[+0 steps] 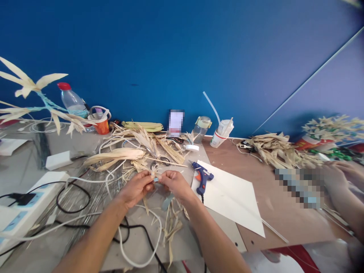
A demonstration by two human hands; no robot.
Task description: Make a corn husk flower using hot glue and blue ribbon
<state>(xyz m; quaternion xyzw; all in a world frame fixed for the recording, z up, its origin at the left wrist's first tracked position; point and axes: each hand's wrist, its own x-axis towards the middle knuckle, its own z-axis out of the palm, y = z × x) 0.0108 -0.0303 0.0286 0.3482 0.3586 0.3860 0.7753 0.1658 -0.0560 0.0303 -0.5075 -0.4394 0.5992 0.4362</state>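
Note:
Low over the table, my left hand (138, 186) and my right hand (174, 184) meet fingertip to fingertip. Both pinch a small corn husk flower (154, 171) with pale petals pointing up and a bit of light blue tape at its base. A grey-blue strip of tape (167, 202) hangs below my right fingers. Behind my hands lie the black-handled scissors (164, 160), partly covered by dried corn husks (119, 155). To the right, a blue glue gun (202, 176) rests on a white board (230, 197).
White and black cables and a power strip (31, 204) occupy the left. At the back stand a red-capped bottle (71, 98), a red cup (101, 126), a phone (175, 123), a jar (201, 129) and a white cup (218, 138). Another person's hands (337, 176) are at right, near husks (273, 148).

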